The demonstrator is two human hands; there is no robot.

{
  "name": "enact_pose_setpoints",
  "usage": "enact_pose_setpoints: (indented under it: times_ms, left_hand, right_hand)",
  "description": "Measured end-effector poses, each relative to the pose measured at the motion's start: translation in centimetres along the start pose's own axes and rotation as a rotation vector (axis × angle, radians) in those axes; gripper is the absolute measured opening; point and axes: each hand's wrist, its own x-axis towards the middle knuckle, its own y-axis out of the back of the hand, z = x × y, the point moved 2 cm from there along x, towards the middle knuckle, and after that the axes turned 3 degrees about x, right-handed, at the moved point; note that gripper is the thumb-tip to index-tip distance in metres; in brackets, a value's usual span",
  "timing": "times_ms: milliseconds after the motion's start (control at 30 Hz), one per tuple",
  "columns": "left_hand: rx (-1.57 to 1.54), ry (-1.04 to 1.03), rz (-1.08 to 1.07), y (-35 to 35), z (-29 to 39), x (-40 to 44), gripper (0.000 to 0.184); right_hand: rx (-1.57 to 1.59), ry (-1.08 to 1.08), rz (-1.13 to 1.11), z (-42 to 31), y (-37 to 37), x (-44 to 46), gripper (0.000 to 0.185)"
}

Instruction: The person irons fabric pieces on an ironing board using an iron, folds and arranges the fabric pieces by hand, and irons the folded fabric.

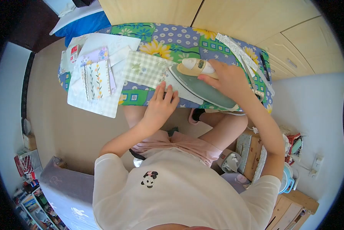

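My right hand (227, 78) is wrapped round the handle of a green and white clothes iron (200, 86), whose tip points left. The iron rests on the right part of a green-and-white checked cloth (143, 69) with a flower pattern. Just left of the iron, my left hand (163, 100) lies with fingers stretched out on the cloth's near edge. Beneath is an ironing board (172, 36) with a patchwork flower cover. What the iron's soleplate covers is hidden.
At the board's left lie white sheets (118, 40), an embroidered cloth (96, 80) and a small red-and-white box (75, 53). Pale strips (237, 50) and a black pen-like object (264, 67) lie at the right. Wooden cabinets (241, 19) stand behind the board.
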Motion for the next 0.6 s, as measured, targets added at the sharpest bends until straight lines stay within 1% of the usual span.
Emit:
enact_pose_setpoints:
  times_ms: [167,267,367,433,467,533,567,600]
  left_hand:
    - [0.011,0.006,0.03,-0.3,0.1,-0.1,0.036]
    - [0.021,0.01,0.004,-0.1,-0.1,-0.1,0.036]
    - [0.03,0.004,-0.005,-0.4,-0.1,-0.3,0.037]
    - [0.005,0.003,0.023,-0.6,-0.1,-0.4,0.04]
    - [0.005,0.002,0.022,-0.6,-0.1,-0.4,0.04]
    - [-0.002,0.0,0.003,-0.1,-0.2,-0.2,0.041]
    - [0.001,0.002,0.001,0.0,-0.3,-0.1,0.041]
    - [0.006,-0.007,0.011,0.1,-0.2,0.0,0.036]
  right_hand:
    - [-0.041,-0.056,-0.015,0.1,-0.1,0.3,0.054]
    - [0.009,0.001,0.023,0.1,-0.1,0.1,0.053]
    - [0.002,0.067,-0.033,-0.2,0.0,0.2,0.052]
    - [0.021,-0.029,-0.067,-0.1,-0.1,0.4,0.051]
    - [0.021,-0.03,-0.067,-0.3,-0.1,0.6,0.051]
    - [-0.041,-0.127,-0.074,-0.4,0.1,1.3,0.052]
    - [-0.037,-0.125,-0.073,-0.2,-0.1,1.3,0.052]
    - [-0.03,-0.069,-0.055,0.1,-0.3,1.1,0.052]
